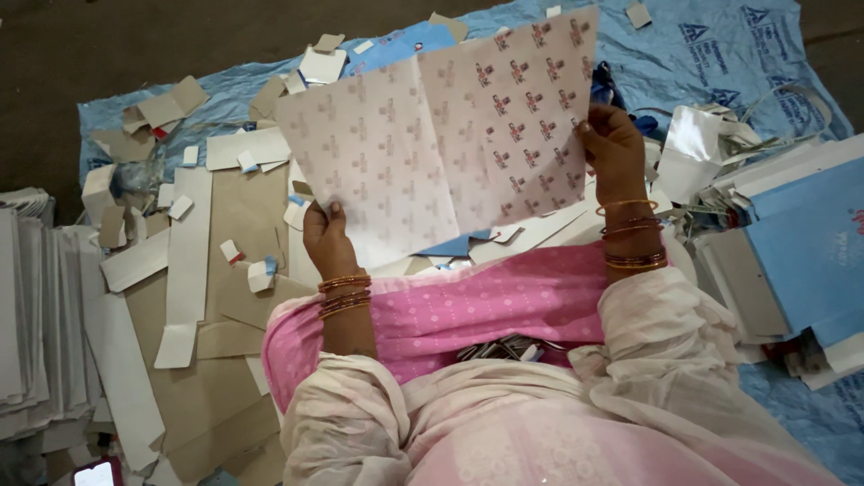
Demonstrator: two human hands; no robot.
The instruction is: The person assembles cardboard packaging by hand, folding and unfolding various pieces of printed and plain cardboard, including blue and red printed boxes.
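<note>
A: Left to right. Stack of white sheets [27,306] at the left edge, cut off by the frame. Next to it, brown card pieces [225,297] and white strips [184,270] lie scattered on the blue tarp [720,54].

B: Hands?

A: Left hand [326,238] pinches the lower left edge of the patterned sheet [441,135], thumb on top. Right hand [612,148] grips the right edge, fingers curled behind it. The sheet is held up in the air over the pink lap [486,310], with a crease down the middle.

B: How to handle it well?

A: My read: keep both grips at the edges and the tension even, so the thin paper doesn't tear or buckle. If folding, line up the corners before pressing the crease.

B: Anything unclear?

A: Plenty. The sheet hides whatever lies beneath it. Fingers behind the paper are not visible. A small dark bundle [508,346] in the lap is too blurred to identify. The blue boxes [810,243] on the right are cut off, and the silvery scraps [693,144] near them are hard to make out.
</note>
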